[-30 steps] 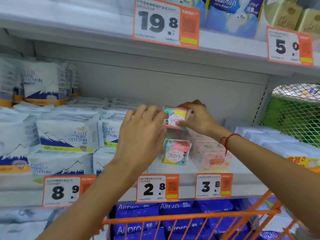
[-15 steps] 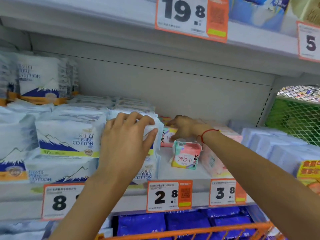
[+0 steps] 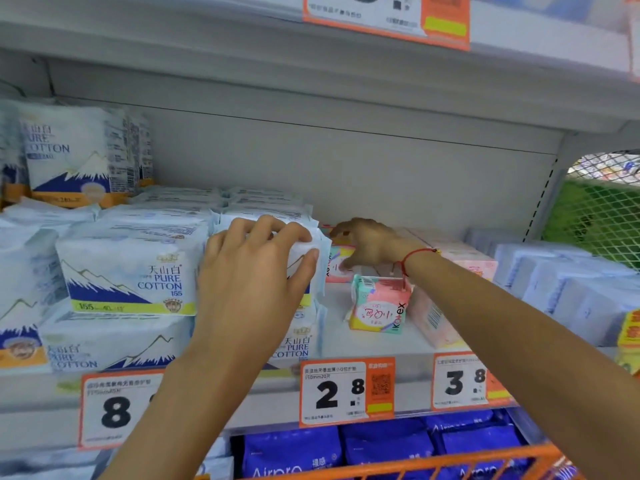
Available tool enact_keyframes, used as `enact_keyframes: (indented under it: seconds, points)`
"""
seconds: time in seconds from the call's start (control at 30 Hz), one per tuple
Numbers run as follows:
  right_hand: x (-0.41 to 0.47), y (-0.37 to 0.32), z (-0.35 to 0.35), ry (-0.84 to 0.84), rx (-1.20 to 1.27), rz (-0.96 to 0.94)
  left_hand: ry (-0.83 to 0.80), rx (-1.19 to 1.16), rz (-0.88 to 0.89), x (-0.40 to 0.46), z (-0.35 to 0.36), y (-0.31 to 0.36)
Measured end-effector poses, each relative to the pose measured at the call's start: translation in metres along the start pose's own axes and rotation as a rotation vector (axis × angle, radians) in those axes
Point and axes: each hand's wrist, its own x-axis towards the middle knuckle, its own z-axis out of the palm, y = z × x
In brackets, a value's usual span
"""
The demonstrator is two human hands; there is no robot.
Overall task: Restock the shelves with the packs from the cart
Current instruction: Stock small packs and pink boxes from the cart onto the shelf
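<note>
Pink pack [image 3: 341, 268] under right grip [image 3: 367, 247], shelf rear

We see a white shelf [image 3: 374, 344] carrying stacked Pure Cotton packs [image 3: 131, 271] at left, a small Kotex pack [image 3: 379, 308] near its middle, pink packs [image 3: 460, 261] right, pale blue packs [image 3: 568, 282] far right.

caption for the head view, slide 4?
Right hand sets a small Kotex pack deep on the shelf; left hand steadies a white Pure Cotton pack.
</note>
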Motion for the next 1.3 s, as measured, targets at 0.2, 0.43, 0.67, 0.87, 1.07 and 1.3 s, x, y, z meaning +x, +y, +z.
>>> enact_keyframes:
  seconds: [0.2, 0.43, 0.67, 0.87, 1.07, 1.3]
  points:
    - [-0.047, -0.008, -0.067, -0.392, 0.081, 0.088, -0.024, 0.049, -0.007, 0.000, -0.003, 0.005]
    - [-0.103, -0.011, -0.055, -0.461, -0.185, 0.024, -0.042, 0.119, 0.017, 0.000, -0.015, 0.013]
    - [-0.117, -0.001, -0.063, -0.123, 0.503, -0.057, -0.134, 0.112, 0.174, 0.026, -0.036, 0.046]
    - [-0.105, -0.012, -0.044, -0.048, 0.209, -0.072, -0.274, 0.247, 0.245, 0.057, -0.035, 0.063]
    - [-0.092, -0.019, -0.014, -0.047, 0.110, -0.133, -0.364, 0.385, 0.305, 0.068, -0.025, 0.065]
    - [-0.089, -0.006, -0.001, -0.044, 0.272, -0.036, -0.496, 0.552, 0.315, 0.083, -0.005, 0.066]
